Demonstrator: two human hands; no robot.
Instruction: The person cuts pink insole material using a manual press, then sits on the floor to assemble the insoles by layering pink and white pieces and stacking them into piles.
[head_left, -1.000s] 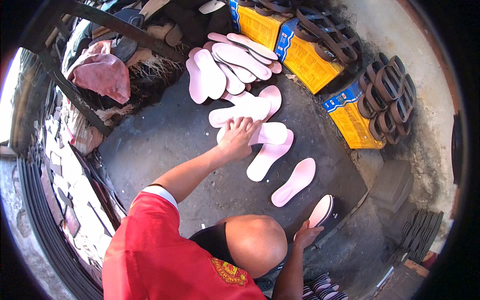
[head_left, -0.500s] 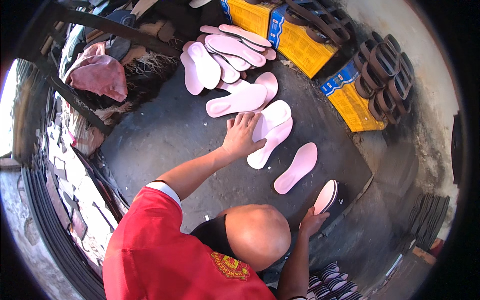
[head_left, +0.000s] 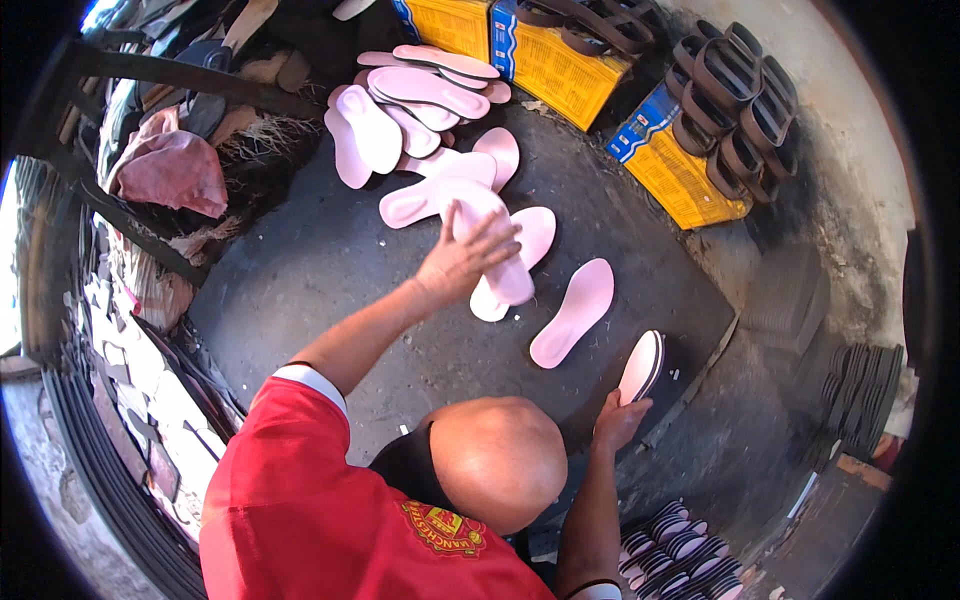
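My left hand (head_left: 465,260) lies across a pink shoe sole (head_left: 512,280), fingers over its top and reaching its far side; the sole is tilted and slightly blurred. Beneath it lies another pink sole (head_left: 535,235), partly covered. My right hand (head_left: 618,418) grips the lower end of a small stack of dark-edged pink soles (head_left: 641,368), held close to the dark board's right edge. Between the two hands a single pink sole (head_left: 573,313) rests flat. Further off, two overlapping soles (head_left: 410,207) lie just beyond my left hand.
A heap of pink soles (head_left: 425,95) lies at the far side of the dark board (head_left: 290,290). Yellow-and-blue boxes (head_left: 560,70) stand behind, with brown sandal parts (head_left: 735,90) on them. Rows of stacked soles (head_left: 680,555) sit at lower right; dark strips (head_left: 95,480) line the left.
My left hand has shifted the top sole of the pair leftward and turned it, uncovering more of the sole beneath. My right hand still holds its stack. The whole view has shifted slightly.
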